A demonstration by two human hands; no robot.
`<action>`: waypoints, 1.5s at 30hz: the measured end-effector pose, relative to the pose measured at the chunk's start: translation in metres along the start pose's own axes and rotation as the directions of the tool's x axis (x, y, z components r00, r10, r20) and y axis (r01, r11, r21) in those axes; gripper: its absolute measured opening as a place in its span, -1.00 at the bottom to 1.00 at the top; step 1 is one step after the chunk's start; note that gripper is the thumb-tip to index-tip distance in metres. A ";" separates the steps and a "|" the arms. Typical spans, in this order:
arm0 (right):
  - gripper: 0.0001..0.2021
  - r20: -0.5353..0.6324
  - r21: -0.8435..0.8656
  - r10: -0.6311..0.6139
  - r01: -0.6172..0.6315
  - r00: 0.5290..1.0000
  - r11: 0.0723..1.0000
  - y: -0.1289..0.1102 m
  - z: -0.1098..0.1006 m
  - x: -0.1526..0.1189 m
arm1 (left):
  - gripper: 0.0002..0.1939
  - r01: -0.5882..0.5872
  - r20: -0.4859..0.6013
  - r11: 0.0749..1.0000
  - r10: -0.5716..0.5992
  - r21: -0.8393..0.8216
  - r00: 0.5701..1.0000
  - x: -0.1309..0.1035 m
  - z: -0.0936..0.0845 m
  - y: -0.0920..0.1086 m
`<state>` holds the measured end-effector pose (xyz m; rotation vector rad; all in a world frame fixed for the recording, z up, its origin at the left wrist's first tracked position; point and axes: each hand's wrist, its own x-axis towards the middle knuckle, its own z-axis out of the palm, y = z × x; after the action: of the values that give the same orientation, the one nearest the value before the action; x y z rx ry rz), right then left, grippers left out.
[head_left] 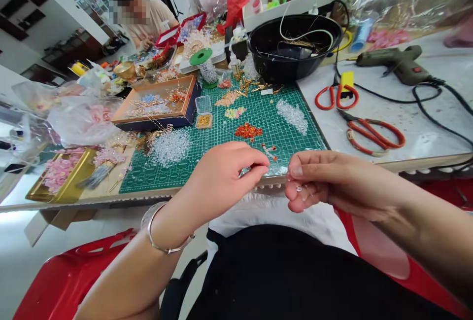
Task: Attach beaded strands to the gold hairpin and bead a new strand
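Observation:
My left hand point(225, 177) hovers at the mat's front edge, thumb and index finger pinched together; whatever lies between them is too small to make out. Just to its right, my right hand point(325, 177) has its fingers curled, with a few small clear beads point(298, 189) resting in them. Beyond both hands, a pile of orange-red beads point(249, 131) lies on the green cutting mat point(214, 150). Close by is a small cluster of clear and red pieces point(269, 150). Clear beads point(170, 147) are heaped at the left, and clear petal-like pieces point(291, 116) at the right.
Red-handled pliers point(377, 135), red-handled cutters point(337, 97) and a glue gun point(402, 65) with its cord lie at right. A black basin point(295, 49) stands behind the mat. An open box point(157, 100) and a gold tray point(79, 179) sit left. Another person point(148, 19) works across the table.

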<state>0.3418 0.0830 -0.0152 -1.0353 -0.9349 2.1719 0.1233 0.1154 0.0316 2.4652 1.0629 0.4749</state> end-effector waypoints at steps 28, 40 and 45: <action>-0.81 -0.032 -0.507 -0.260 0.208 0.965 0.836 0.005 0.004 -0.025 | -0.84 -0.171 0.022 0.983 0.170 0.063 0.985 0.002 0.022 0.030; -0.74 -0.063 0.040 -0.142 0.145 0.988 0.989 0.023 -0.004 -0.015 | -0.79 0.238 0.185 0.862 -0.171 -0.447 0.968 -0.002 0.028 0.021; -0.74 -0.176 0.173 -0.122 0.153 0.977 0.973 0.031 -0.010 -0.013 | -0.75 0.438 0.255 0.556 -0.378 -0.706 0.890 -0.002 0.030 0.000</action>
<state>0.3517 0.0584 -0.0384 -1.0105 -0.6925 1.9830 0.1358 0.1070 0.0051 1.4226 1.0760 0.5254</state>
